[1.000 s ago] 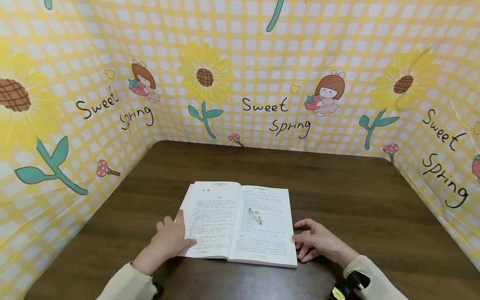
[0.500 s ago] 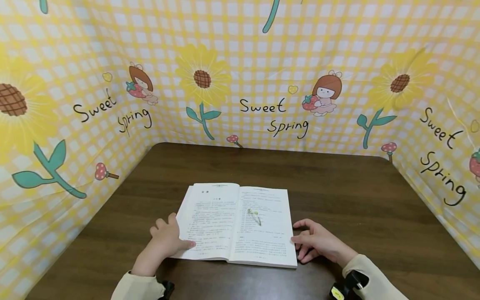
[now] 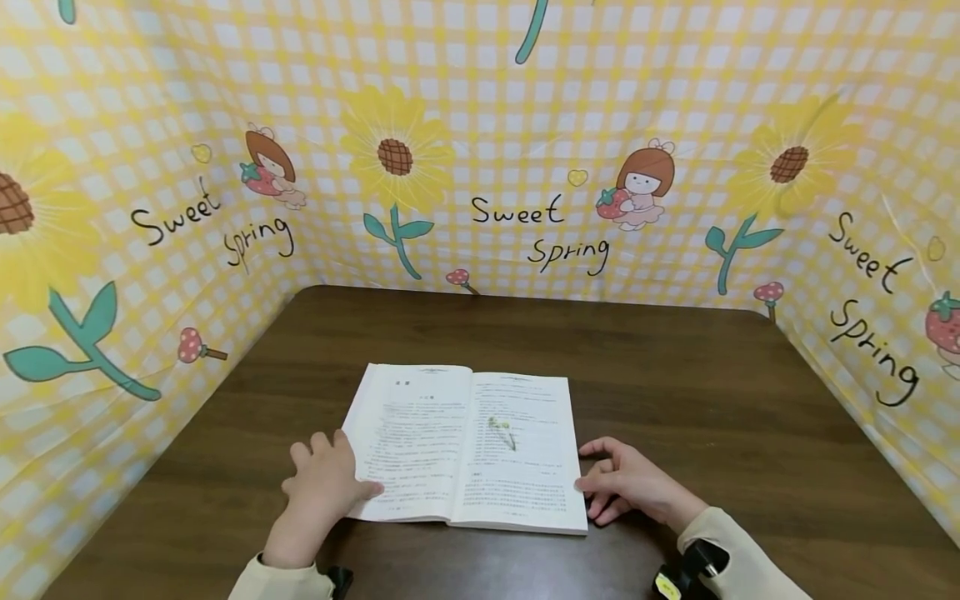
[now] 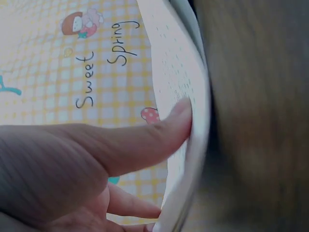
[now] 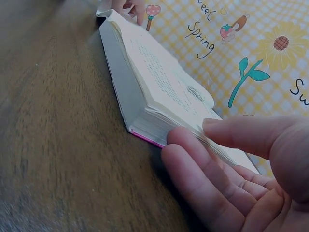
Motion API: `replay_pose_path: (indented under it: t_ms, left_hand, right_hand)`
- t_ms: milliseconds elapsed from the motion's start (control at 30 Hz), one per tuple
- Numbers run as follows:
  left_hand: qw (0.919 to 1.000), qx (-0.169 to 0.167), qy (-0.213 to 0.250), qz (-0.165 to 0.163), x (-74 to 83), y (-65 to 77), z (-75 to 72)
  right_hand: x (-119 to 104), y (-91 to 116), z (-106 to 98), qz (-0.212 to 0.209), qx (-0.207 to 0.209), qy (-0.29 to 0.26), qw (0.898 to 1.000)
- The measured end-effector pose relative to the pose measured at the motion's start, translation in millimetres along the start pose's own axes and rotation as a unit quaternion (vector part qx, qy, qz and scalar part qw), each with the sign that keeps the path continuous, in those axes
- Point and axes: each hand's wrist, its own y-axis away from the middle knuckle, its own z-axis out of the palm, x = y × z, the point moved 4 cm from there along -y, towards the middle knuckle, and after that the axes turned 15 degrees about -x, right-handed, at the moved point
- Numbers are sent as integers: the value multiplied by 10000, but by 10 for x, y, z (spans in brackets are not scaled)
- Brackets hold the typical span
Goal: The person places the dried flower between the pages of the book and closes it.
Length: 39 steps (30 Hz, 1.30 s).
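Observation:
An open book (image 3: 517, 492) with printed pages lies on the dark wooden table. A small pressed flower (image 3: 502, 432), pale green with a thin stem, lies on its right page. My left hand (image 3: 318, 487) is at the book's left edge, fingers spread beside it and thumb resting on the page (image 4: 166, 82), which curves down near it. My right hand (image 3: 637, 483) holds the right edge. In the right wrist view, its thumb (image 5: 241, 135) lies at the top of the page block and the fingers bend along the side. A pink cover edge (image 5: 147, 139) shows beneath the block.
The brown table (image 3: 675, 375) extends behind and to both sides of the book. A yellow checked cloth (image 3: 510, 108) with sunflowers and lettering hangs along the back and sides. Both wrists wear black camera mounts (image 3: 693, 567).
My left hand has spread its fingers and shifted slightly outward, and the left pages lie wider and flatter. My right hand keeps its place at the book. The head view has turned slightly.

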Motion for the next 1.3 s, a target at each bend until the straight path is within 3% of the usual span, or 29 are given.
replay_pose_path:
  t_ms: [267,367,433,533,667,767,867,933,1000,1100,1300]
  left_hand:
    - [9942,881,-558,278,102,196,-61]
    - [9853,1468,-610,631,171,295,-114]
    - [9742,1955,-608,944,221,360,-145]
    - [9506,2684,-549,1457,305,456,-187]
    - [9168,3383,-468,2069,437,582,-237]
    - [8828,3874,-412,2623,557,659,-258]
    - [8402,4333,-243,3251,675,706,-257]
    - [8192,4477,-58,3584,753,715,-254]
    - [8043,4526,130,3849,831,712,-245]
    - [8011,4418,190,4034,946,694,-204]
    - [8142,3978,-113,4227,1158,657,-24]
  right_hand:
    - [-1,-10,15,-41,-56,62,10000]
    - [-5,-10,13,-38,-44,65,10000]
    - [-6,-11,10,-41,-39,61,10000]
    - [0,-15,3,-63,-29,60,10000]
    - [18,-21,-9,-97,-22,61,9999]
    - [23,-21,-11,-92,-5,58,9999]
    - [22,-19,-11,-69,25,68,9999]
    - [21,-18,-11,-64,41,78,9999]
    - [23,-18,-14,-69,48,90,9999]
    - [26,-14,-15,-80,44,95,9999]
    - [25,-3,-12,-110,20,90,9999]
